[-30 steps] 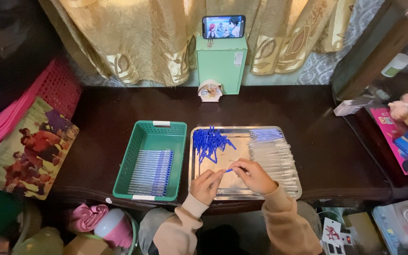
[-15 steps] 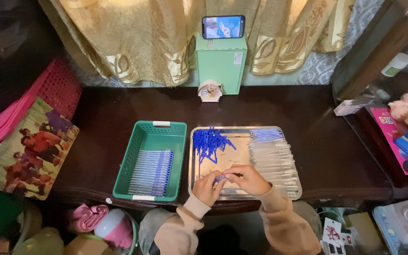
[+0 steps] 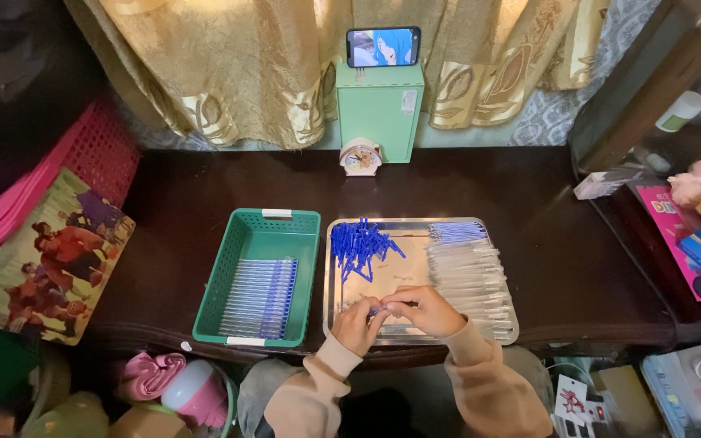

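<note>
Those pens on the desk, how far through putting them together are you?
Done: a neat row of finished pens lies in the green basket. In hand: the left hand and right hand meet on one blue piece over the metal tray. Left: a heap of blue caps and many clear barrels.

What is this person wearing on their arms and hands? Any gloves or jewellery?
Both arms are covered by long, loose sleeves in a soft peach-beige fabric, ending in ribbed cuffs at the wrists. The left hand and right hand are bare: no gloves. No rings, watch or bracelets can be made out at this size.
</note>
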